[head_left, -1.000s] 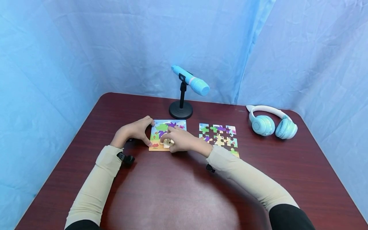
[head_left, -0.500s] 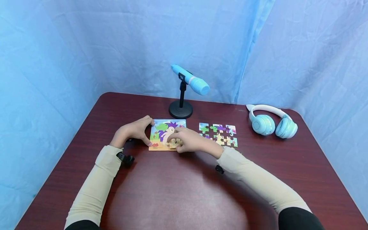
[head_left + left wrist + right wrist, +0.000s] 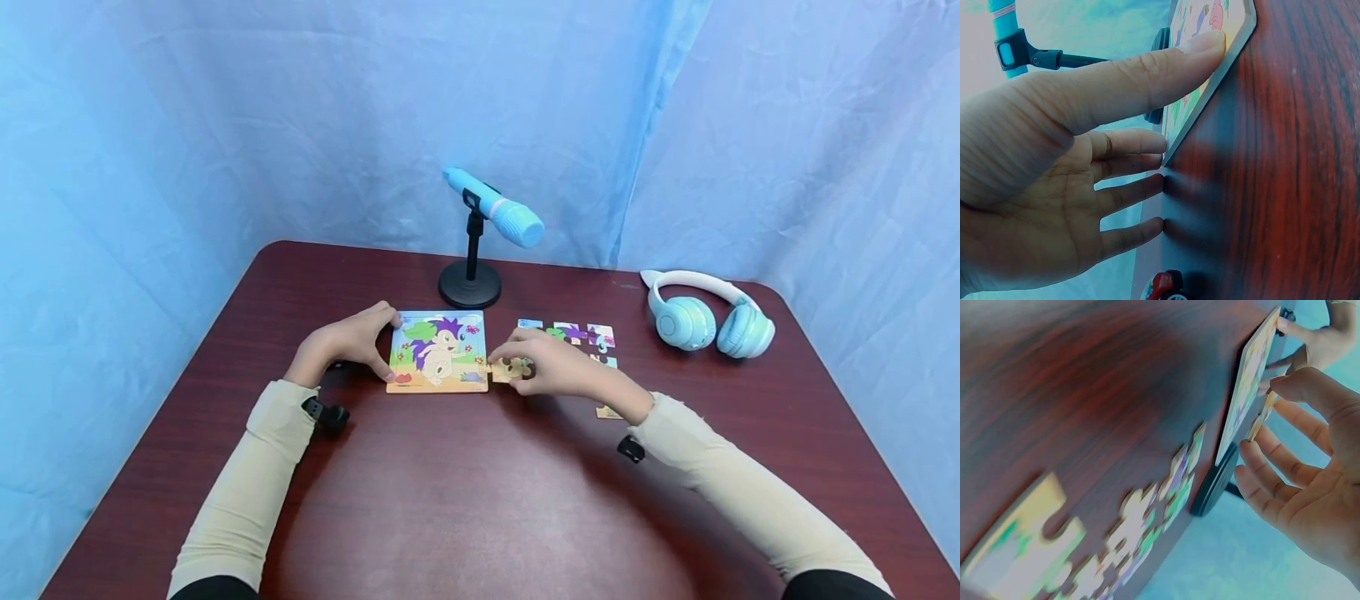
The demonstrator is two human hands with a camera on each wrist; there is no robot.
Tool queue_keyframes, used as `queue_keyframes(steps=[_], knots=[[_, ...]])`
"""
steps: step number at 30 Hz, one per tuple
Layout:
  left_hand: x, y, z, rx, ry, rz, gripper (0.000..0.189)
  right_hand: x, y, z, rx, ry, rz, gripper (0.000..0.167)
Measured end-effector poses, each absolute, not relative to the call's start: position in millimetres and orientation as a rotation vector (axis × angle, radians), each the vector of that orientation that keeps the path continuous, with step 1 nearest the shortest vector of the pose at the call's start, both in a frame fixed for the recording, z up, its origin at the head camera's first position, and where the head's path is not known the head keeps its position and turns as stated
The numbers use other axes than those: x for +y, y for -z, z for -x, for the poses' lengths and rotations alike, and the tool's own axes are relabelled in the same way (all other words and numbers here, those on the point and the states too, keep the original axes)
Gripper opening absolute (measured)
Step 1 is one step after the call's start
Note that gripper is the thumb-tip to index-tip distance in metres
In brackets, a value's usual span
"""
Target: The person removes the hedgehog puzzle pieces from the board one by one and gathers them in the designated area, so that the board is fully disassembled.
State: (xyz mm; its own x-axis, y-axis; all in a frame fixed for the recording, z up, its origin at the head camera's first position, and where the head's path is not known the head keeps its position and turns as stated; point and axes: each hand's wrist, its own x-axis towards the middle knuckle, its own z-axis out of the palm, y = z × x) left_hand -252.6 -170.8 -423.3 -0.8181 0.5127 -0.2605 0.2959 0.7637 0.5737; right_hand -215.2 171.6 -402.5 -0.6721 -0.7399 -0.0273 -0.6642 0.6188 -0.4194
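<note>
A flat jigsaw puzzle board [image 3: 435, 388] with a purple-haired hedgehog picture lies on the dark red table. My left hand [image 3: 351, 340] rests at its left edge, thumb on the near corner and fingertips at the far one. In the left wrist view the thumb [image 3: 1147, 81] presses on the board's face, with the other fingers extended. Just right of the board, my right hand [image 3: 555, 364] pinches a yellowish puzzle piece [image 3: 1262, 416] between thumb and fingers. Loose puzzle pieces [image 3: 570, 331] lie to the right, partly hidden by that hand.
Behind the board stands a light blue microphone [image 3: 495, 207] on a black stand [image 3: 470, 285]. Cat-ear headphones [image 3: 686, 323] lie at the back right. A small red and black thing [image 3: 1169, 284] shows low in the left wrist view. Blue cloth [image 3: 375, 125] hangs behind the table.
My right hand has moved right, from over the board to beside it, and a puzzle piece now shows in its fingers. The board's picture is uncovered. My left hand stays put.
</note>
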Motion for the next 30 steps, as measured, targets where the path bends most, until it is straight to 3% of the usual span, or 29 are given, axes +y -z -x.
queue_keyframes(steps=[13,30], knots=[[-172.7,424.2,253.1,2.558,-0.724,-0.624,0.082,219.3,396.7,202.5,2.662,0.594,1.134,0.038],[-171.2,423.5,252.4,2.568,-0.728,-0.644,0.081,247.1,414.8,187.6,2.696,0.454,1.191,0.035]])
